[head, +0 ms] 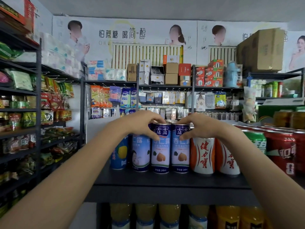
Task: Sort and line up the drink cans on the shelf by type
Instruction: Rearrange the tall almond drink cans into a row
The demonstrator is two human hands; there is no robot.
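Row of cans standing on the shelf (pixel 165 182), along its front. Centre: two almond-drink cans, left one (pixel 160 151) touching right one (pixel 180 150). At 9 o'clock of the pair, a third can (pixel 141 154), then a fourth (pixel 119 154). At 3 o'clock, two sports-drink cans (pixel 204 156), then soda cans (pixel 280 149). Left hand (pixel 145 125) on the left centre can; right hand (pixel 198 128) on the right one. Bottles (pixel 170 215) stand below the shelf at 6 o'clock.
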